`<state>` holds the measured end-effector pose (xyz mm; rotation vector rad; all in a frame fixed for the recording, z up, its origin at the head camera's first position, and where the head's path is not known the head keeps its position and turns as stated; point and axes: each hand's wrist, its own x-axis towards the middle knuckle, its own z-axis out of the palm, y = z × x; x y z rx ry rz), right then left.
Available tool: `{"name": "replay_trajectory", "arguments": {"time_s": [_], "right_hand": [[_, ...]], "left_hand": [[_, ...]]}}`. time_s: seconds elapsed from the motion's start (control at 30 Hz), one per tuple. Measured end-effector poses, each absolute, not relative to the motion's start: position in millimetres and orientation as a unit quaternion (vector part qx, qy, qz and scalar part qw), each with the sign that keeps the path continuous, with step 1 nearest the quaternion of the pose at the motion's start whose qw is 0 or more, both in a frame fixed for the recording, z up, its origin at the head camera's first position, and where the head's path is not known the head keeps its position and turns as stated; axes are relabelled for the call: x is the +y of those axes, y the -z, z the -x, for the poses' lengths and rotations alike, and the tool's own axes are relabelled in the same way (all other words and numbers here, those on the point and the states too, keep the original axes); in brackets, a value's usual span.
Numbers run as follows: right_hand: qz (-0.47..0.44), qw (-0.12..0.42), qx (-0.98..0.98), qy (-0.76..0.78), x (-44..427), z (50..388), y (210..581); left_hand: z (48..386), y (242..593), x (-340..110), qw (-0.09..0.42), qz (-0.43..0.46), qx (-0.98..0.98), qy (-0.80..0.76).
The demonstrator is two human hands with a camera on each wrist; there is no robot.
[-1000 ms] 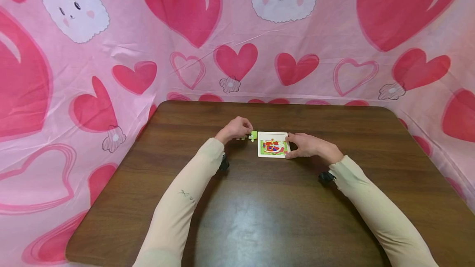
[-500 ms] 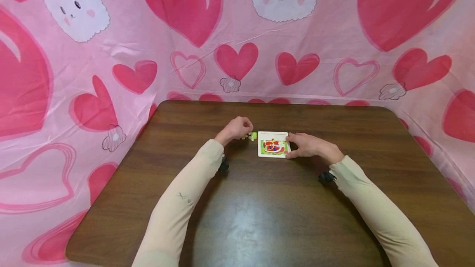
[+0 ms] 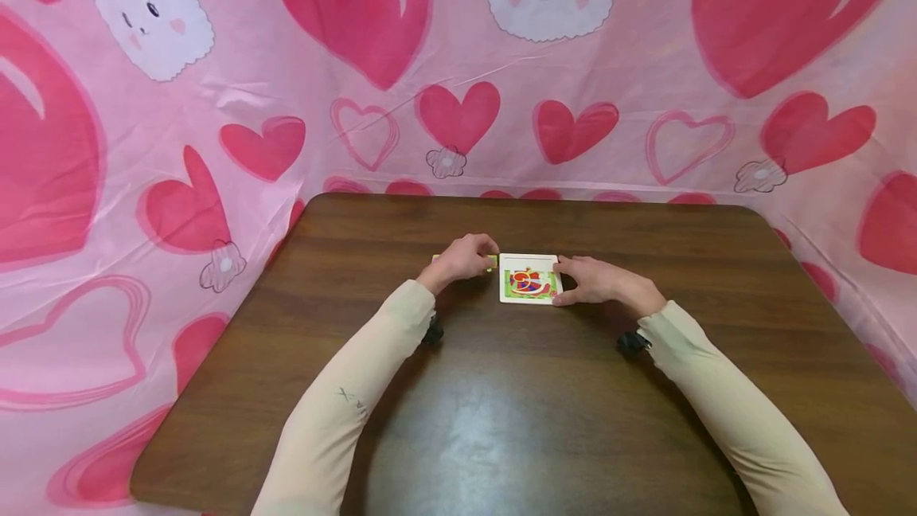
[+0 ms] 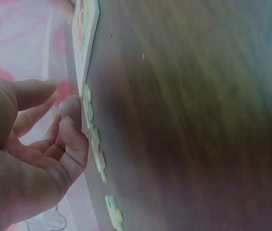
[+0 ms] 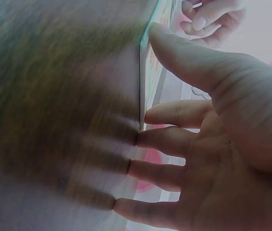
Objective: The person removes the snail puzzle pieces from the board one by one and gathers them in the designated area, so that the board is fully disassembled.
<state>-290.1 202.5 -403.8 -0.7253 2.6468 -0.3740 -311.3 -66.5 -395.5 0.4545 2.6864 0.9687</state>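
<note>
A jigsaw puzzle in a white tray (image 3: pixel 530 261) lies on the table, its green, red and blue picture partly filling the tray and a white strip bare along the far side. My left hand (image 3: pixel 466 256) hovers low beside the tray's left edge, over loose puzzle pieces (image 4: pixel 97 151) that it mostly covers in the head view. Its fingers are loosely bent, thumb and fingertips apart, with nothing visible between them. At the tray's right side, my right hand (image 3: pixel 595 280) steadies the edge with thumb and index finger. Its other fingertips (image 5: pixel 131 166) rest on the table.
Another loose puzzle piece (image 4: pixel 113 211) lies farther left, near my left wrist. The brown wooden table (image 3: pixel 458 404) stretches toward me and to both sides. Behind it hangs a pink cloth (image 3: pixel 501 62) with hearts and rabbits.
My left hand has shifted slightly right and toward me, its fingers spreading from a tighter bunch and covering more of the pieces. My right hand and the tray stay in place.
</note>
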Motion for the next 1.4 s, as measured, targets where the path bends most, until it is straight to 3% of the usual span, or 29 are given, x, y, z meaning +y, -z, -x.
{"name": "replay_trajectory", "arguments": {"time_s": [0.67, 1.4], "right_hand": [[0.25, 0.191, 0.939, 0.137, 204, 292, 405], [0.27, 0.181, 0.937, 0.13, 202, 293, 406]], "left_hand": [[298, 406, -31, 0.137, -0.183, 0.937, -0.265], [300, 405, -18, 0.11, -0.179, 0.965, -0.156]]}}
